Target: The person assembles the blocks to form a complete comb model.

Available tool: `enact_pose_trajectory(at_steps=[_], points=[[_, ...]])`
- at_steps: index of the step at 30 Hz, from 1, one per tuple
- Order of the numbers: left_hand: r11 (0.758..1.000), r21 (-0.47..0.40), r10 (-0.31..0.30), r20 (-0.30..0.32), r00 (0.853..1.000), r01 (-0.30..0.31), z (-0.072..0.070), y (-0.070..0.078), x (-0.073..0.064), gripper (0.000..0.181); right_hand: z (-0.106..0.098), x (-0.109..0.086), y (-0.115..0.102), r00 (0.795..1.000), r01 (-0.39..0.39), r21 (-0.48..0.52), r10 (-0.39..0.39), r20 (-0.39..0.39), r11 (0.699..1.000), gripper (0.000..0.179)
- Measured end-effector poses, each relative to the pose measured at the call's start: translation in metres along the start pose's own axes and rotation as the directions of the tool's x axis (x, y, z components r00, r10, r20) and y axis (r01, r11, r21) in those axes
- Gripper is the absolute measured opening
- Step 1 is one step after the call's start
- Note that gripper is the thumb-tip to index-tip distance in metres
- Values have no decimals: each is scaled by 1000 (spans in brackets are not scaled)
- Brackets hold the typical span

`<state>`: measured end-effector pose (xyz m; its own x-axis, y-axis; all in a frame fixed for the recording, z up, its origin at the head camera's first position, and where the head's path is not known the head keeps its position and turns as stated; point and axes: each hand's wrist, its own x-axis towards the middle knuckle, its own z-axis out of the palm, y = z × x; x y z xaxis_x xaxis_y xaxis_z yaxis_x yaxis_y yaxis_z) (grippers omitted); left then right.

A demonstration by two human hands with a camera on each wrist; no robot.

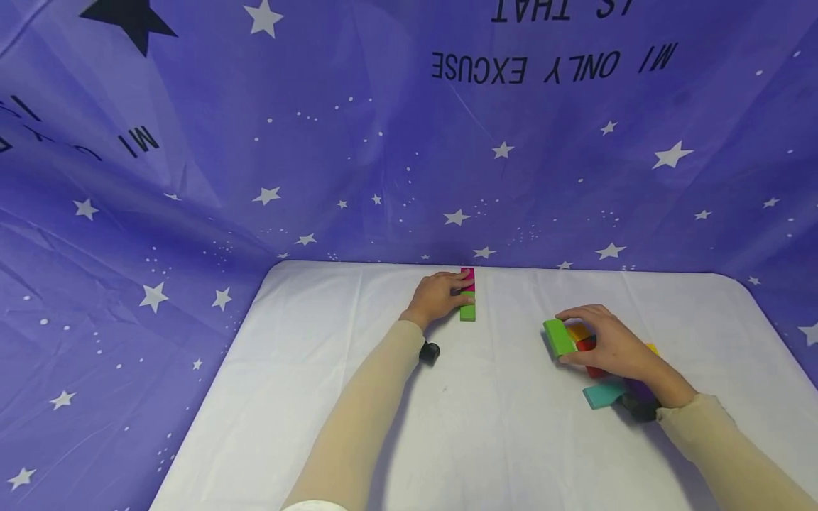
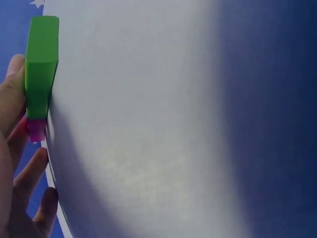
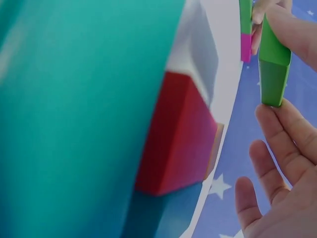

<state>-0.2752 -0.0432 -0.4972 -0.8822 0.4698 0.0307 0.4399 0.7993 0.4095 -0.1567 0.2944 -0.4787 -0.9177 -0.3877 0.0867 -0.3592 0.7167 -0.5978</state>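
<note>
Near the table's far edge, a pink block and a green block lie end to end in a line. My left hand rests at their side, its thumb against the green one and a finger by the pink one; other fingers are spread loosely. To the right, my right hand pinches a second green block between thumb and fingertips, just above the pile. Beneath that hand are a red block, an orange block and a teal block, partly hidden.
A purple block and a bit of yellow block show beside the right wrist. The white-covered table ends at a blue star-printed cloth hanging behind and at the sides. A black wrist camera sits under the left wrist.
</note>
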Motion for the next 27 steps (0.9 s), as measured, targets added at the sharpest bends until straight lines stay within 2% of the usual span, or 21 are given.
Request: enact_pose_trajectory(at_steps=[10, 18, 27], points=[[1000, -3, 14, -36, 999, -14, 1, 0, 2, 50, 10, 7, -13, 1000, -17, -2, 17, -4, 1000, 72], [1000, -1, -2, -23, 1000, 2, 2, 1, 2, 50, 21, 15, -27, 999, -24, 0, 24, -24, 1000, 73], [1000, 7, 9, -31, 999, -9, 4, 0, 2, 49, 37, 25, -42, 999, -11, 3, 11, -49, 1000, 72]])
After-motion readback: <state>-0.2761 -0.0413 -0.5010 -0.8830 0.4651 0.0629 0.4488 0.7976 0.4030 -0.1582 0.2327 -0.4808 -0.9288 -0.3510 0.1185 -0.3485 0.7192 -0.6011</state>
